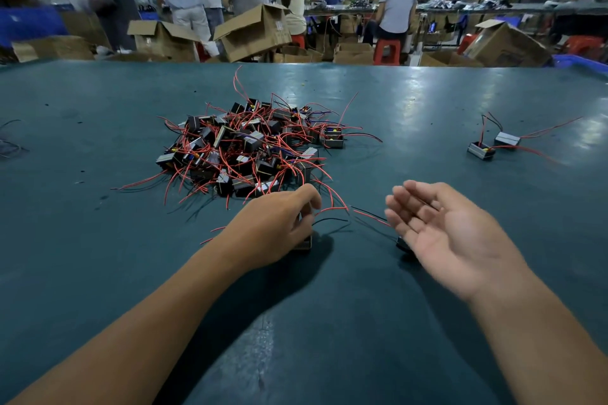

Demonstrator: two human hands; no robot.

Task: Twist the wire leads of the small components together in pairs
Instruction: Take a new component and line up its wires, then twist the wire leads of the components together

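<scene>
Just below the component pile (245, 148), one small component (304, 242) is pinched by left hand (276, 223) fingers; right hand (450, 233) is spread empty. Thin leads, best gripped near tips.

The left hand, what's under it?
Under the left hand sits one small component, only its corner showing, with a black lead trailing right. The rest of it, and how the fingers grip it, is covered.

Smooth semi-gloss teal table (427, 115), plastic-coated red wires (141, 181), metal-edged components (506, 139), matt cardboard boxes (253, 33)
</scene>
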